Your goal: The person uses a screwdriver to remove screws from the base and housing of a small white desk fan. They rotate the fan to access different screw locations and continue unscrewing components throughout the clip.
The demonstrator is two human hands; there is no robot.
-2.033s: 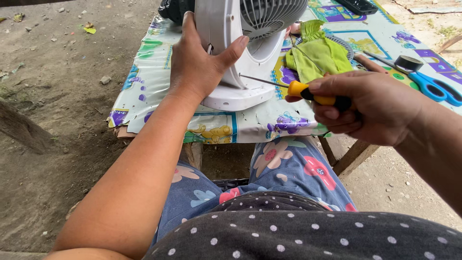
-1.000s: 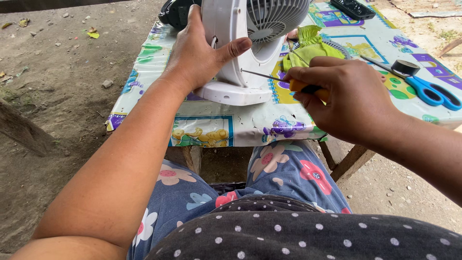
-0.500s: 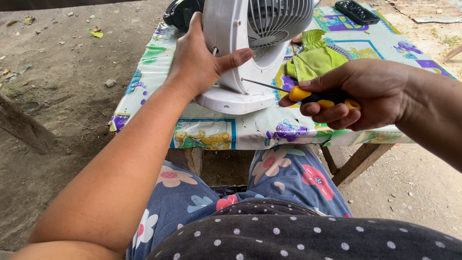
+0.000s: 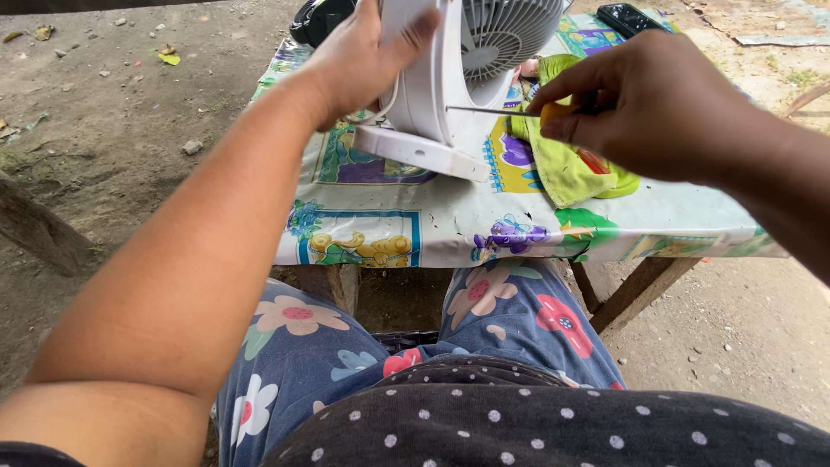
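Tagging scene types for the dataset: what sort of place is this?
Probably an outdoor yard used as an informal repair spot. Bare dirt ground with stones and leaves, a low wooden table under a printed cloth, and a white fan being worked on with a screwdriver.

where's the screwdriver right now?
Head view, upper right of centre: the screwdriver is in the right hand, its tip against the white fan, above the green cloth.

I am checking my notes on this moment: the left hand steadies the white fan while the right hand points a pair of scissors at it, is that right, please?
Not quite. The right hand holds a screwdriver, not scissors, with its thin shaft pointing at the white fan. The left hand does steady the fan. The head view shows this.
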